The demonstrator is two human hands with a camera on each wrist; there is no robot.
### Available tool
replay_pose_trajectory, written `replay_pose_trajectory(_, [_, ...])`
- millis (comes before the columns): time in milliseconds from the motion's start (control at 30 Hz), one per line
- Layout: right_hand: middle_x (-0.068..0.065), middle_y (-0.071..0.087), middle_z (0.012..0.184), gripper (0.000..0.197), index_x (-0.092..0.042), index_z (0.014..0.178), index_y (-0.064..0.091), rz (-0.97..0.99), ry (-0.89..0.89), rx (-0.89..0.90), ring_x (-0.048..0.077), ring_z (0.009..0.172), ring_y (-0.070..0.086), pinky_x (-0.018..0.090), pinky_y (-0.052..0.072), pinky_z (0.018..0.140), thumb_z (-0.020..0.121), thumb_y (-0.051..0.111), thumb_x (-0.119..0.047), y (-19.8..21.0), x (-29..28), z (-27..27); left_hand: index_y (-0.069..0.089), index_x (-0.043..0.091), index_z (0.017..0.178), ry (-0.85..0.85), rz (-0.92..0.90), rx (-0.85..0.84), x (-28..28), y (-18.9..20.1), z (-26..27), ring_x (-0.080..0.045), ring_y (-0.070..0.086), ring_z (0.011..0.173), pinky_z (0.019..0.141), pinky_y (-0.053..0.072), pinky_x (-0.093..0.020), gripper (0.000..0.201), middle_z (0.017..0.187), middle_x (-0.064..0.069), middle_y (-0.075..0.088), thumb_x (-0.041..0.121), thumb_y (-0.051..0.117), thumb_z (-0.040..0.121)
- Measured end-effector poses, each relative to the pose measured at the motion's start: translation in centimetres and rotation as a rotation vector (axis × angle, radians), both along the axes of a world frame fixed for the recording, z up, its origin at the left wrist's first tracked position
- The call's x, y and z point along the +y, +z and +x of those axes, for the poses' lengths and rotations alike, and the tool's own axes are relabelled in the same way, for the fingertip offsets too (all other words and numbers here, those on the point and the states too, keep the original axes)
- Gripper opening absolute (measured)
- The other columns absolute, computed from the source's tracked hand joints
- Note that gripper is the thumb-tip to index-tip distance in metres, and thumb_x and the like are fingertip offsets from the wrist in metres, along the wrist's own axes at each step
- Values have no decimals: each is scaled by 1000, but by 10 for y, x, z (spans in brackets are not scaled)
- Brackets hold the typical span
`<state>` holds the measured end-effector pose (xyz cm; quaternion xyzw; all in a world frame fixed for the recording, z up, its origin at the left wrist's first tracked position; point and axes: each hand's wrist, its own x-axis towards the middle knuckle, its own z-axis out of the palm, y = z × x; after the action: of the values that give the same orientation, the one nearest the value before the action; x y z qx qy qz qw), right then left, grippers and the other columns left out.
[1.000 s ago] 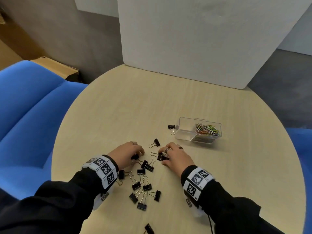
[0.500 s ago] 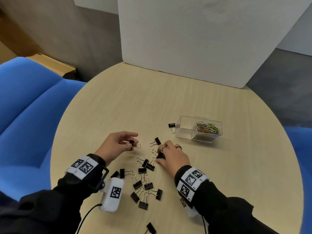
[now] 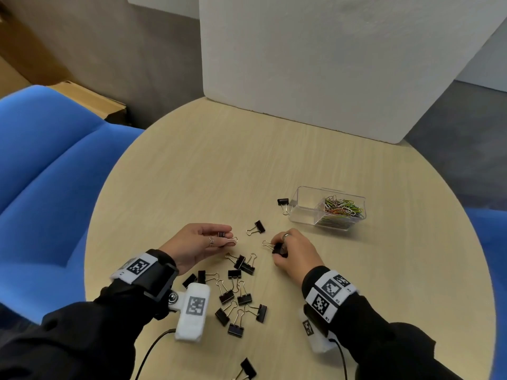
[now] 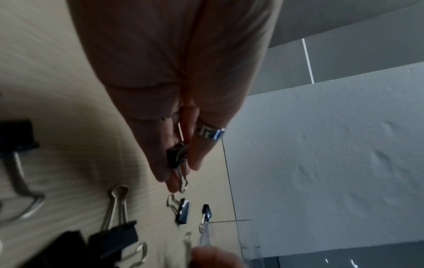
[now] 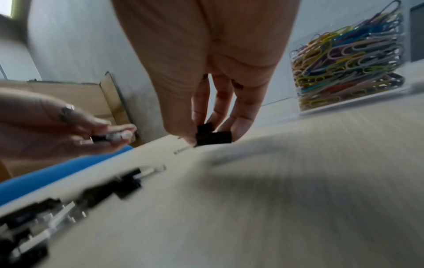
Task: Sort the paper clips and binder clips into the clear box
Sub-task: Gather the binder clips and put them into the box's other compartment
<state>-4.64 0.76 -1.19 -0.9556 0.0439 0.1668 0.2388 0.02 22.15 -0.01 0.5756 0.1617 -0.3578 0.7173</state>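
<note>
My left hand [image 3: 196, 246] pinches one binder clip [image 3: 222, 235]; my right hand [image 3: 295, 252] grips another [image 3: 277, 248] just off the counter [image 3: 192, 174]. The clear box [image 3: 301, 212] sits far right, its right side full of paper clips [image 3: 341, 208]. Risk: wire handles snag the loose pile [image 3: 236, 294] — or clips land among the paper clips.

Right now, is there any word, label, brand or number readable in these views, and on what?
No readable words, brands or numbers.
Left wristband: black-and-white square code markers, no text.
Right wristband: same markers; tiny characters beside them, too small to read.
White wrist camera: a marker only.
Clear box: no label visible.
</note>
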Motion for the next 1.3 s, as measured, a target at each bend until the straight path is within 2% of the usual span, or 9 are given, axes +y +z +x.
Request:
replay_pose_trajectory(167, [-8, 49, 103, 25, -18, 108, 62, 254, 34, -243, 7, 90, 50, 11, 40, 79, 84, 62, -15, 28, 25, 1, 57, -6, 111, 90, -50, 75, -2, 1, -4, -25, 69, 86, 71, 59, -25, 25, 106, -21, 64, 7, 49, 91])
replay_pose_trajectory(333, [0, 55, 109, 30, -14, 113, 63, 295, 229, -330, 11, 101, 51, 22, 41, 90, 84, 61, -14, 39, 68, 5, 58, -3, 107, 129, -299, 209, 4, 8, -7, -25, 69, 80, 79, 56, -35, 49, 88, -18, 69, 41, 40, 93])
replay_pose_trajectory(467, [3, 56, 114, 32, -13, 115, 62, 299, 301, -326, 15, 104, 52, 23, 41, 92, 84, 63, -16, 39, 83, 11, 58, -7, 108, 180, -356, 242, 14, 10, -7, -26, 68, 79, 77, 57, -35, 48, 94, -21, 63, 35, 40, 95])
replay_pose_trajectory(567, [7, 60, 105, 26, -10, 108, 64, 368, 254, -521, 15, 97, 54, 13, 36, 85, 84, 63, -20, 36, 88, 8, 67, -7, 89, 250, -348, 275, 25, 11, -9, -27, 70, 72, 66, 60, -37, 41, 87, -21, 66, 26, 42, 95])
replay_pose_trajectory(633, [5, 57, 98, 21, -9, 101, 62, 374, 198, -627, 11, 90, 51, 13, 37, 82, 85, 62, -23, 30, 90, 5, 63, -6, 95, 274, -337, 282, 34, 10, -11, -26, 70, 67, 62, 60, -36, 36, 79, -19, 67, 23, 43, 94])
replay_pose_trajectory(867, [1, 39, 126, 51, -23, 128, 46, 174, 409, 44, 18, 120, 37, 35, 38, 102, 81, 65, -34, 1, 99, -3, 58, 7, 82, 282, -199, 278, 64, 4, -11, -16, 64, 56, 48, 55, -22, 22, 65, -6, 57, 23, 48, 92])
replay_pose_trajectory(1000, [3, 43, 123, 45, -20, 121, 54, 21, 508, 76, 22, 118, 37, 37, 37, 101, 79, 66, -30, -8, 107, -6, 49, 15, 65, 120, 78, 203, 65, 1, -11, -9, 47, 42, 35, 33, -16, 31, 54, 1, 44, 35, 54, 88])
replay_pose_trajectory(1100, [6, 47, 121, 37, -15, 118, 55, -14, 517, 41, 23, 117, 39, 37, 37, 100, 84, 61, -27, -8, 105, -4, 50, 15, 59, -118, 423, -30, 64, -1, -15, -11, 33, 42, 41, 24, -20, 38, 52, 1, 38, 41, 58, 86])
replay_pose_trajectory(1300, [5, 50, 123, 37, -16, 121, 50, -71, 432, 4, 23, 119, 39, 36, 36, 101, 87, 55, -31, -2, 85, 2, 64, 23, 89, -797, 833, -497, 63, -5, -22, -5, 44, 61, 57, 32, -20, 22, 67, 9, 50, 43, 66, 78])
